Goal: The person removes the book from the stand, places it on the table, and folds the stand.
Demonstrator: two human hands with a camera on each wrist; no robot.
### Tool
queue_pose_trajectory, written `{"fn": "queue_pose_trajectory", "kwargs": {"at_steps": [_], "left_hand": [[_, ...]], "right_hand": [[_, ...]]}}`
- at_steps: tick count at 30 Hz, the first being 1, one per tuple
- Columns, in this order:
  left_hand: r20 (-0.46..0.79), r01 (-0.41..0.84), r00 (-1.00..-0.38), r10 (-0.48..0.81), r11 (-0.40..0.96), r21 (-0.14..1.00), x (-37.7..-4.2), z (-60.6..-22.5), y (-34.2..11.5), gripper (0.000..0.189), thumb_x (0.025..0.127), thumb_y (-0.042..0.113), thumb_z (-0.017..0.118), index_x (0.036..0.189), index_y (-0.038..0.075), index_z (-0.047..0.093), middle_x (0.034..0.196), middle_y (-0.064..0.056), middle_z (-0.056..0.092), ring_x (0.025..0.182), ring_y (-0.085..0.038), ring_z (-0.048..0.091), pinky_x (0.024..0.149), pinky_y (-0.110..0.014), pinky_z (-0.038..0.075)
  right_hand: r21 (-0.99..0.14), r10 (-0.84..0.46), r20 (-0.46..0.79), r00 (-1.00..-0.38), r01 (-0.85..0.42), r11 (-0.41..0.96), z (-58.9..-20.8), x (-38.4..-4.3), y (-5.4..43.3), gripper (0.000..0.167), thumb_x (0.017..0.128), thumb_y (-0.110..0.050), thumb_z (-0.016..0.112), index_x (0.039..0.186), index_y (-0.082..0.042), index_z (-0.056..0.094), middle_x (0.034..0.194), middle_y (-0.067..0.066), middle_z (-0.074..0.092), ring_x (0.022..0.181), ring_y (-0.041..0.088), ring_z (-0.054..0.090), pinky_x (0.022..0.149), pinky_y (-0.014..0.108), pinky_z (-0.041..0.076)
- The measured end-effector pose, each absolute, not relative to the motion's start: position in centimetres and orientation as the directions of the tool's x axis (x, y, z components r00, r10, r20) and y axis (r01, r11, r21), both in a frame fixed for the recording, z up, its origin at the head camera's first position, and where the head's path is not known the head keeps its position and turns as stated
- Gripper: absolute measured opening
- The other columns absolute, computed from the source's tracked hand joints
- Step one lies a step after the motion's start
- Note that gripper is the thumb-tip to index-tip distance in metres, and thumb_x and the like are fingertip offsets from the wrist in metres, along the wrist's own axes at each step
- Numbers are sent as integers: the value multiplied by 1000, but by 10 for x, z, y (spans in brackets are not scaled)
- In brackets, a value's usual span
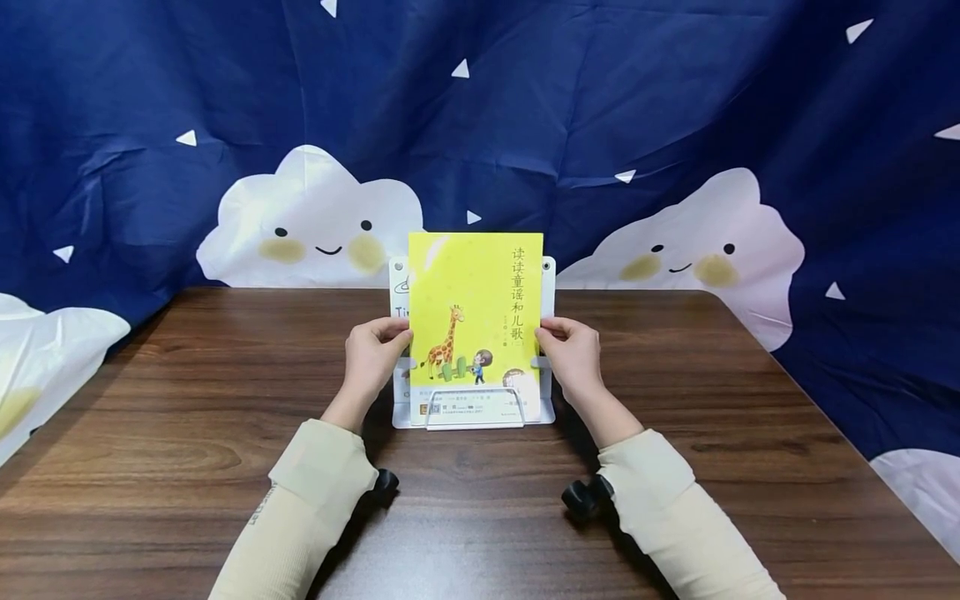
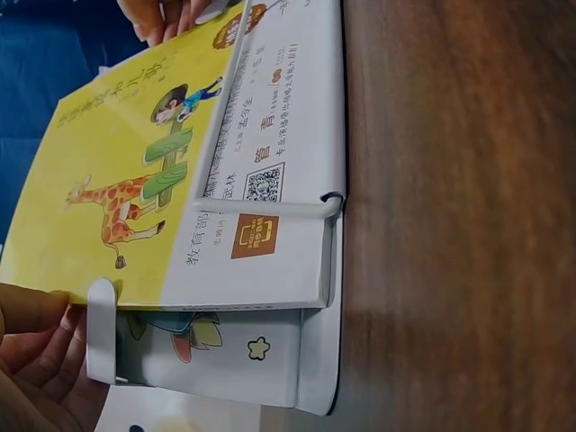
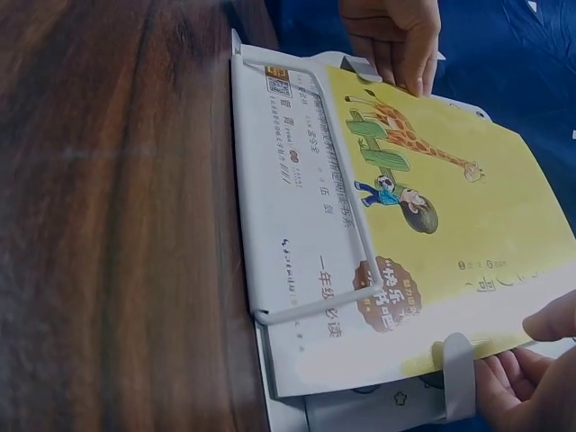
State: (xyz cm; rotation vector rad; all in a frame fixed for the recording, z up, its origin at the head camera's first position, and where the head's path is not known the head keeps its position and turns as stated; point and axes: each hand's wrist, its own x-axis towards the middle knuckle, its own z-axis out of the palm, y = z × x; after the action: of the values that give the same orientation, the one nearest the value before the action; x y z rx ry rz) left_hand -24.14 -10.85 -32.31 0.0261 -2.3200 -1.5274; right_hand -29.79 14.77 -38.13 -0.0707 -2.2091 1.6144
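A yellow children's book [image 1: 468,283] with a giraffe and a child on its cover stands upright on a white book stand [image 1: 549,287]. My left hand [image 1: 372,357] pinches the book's left edge, thumb on the cover and fingers behind. On the opposite edge, my right hand [image 1: 577,358] grips in the same way. A white wire bar [image 3: 360,216] crosses the front of the lower cover. White side clips show beside the edges, one clip [image 2: 102,333] near the left fingers and another clip [image 3: 459,376] near the right. The book hides most of the stand's printed back plate.
The stand rests on a dark brown wooden table [image 1: 225,433], not far from its back edge. Behind it hangs a blue curtain [image 1: 525,108] printed with smiling clouds and white triangles. Black wrist devices [image 1: 587,497] sit below the cream sleeves.
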Motion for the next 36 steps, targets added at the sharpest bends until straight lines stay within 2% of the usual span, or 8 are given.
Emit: {"fn": "queue_pose_trajectory", "kwargs": {"at_steps": [5, 12, 22, 36], "left_hand": [[263, 159, -939, -220, 402, 902, -242, -323, -109, 15, 77, 5, 62, 90, 0, 66, 76, -10, 62, 69, -16, 52, 56, -22, 41], [249, 147, -944, -216, 401, 904, -243, -323, -109, 15, 78, 5, 62, 91, 0, 66, 76, -10, 61, 68, -16, 50, 55, -23, 40], [241, 145, -941, -239, 358, 922, -244, -324, -108, 14, 76, 4, 62, 89, -1, 66, 75, -11, 61, 66, -14, 50, 54, -20, 40], [202, 126, -949, -243, 297, 947, -248, -323, -108, 15, 76, 3, 63, 90, -2, 66, 79, -11, 61, 68, -13, 50, 56, -19, 42]], "right_hand": [[-865, 314, 370, -875, -201, 460, -414, -329, 155, 17, 77, -30, 65, 88, -18, 66, 79, -4, 58, 71, 8, 54, 56, 17, 47], [-876, 354, 341, -871, -159, 455, -418, -337, 156, 10, 74, -29, 67, 82, -22, 66, 76, -8, 56, 66, 4, 54, 53, 21, 48], [-935, 372, 256, -892, -131, 329, -418, -344, 157, 9, 73, -22, 69, 79, -15, 66, 78, -1, 57, 63, 9, 60, 51, 20, 49], [-945, 371, 253, -893, -147, 291, -415, -348, 158, 10, 72, -21, 70, 75, -14, 64, 77, 3, 55, 62, 13, 60, 49, 22, 49]]}}
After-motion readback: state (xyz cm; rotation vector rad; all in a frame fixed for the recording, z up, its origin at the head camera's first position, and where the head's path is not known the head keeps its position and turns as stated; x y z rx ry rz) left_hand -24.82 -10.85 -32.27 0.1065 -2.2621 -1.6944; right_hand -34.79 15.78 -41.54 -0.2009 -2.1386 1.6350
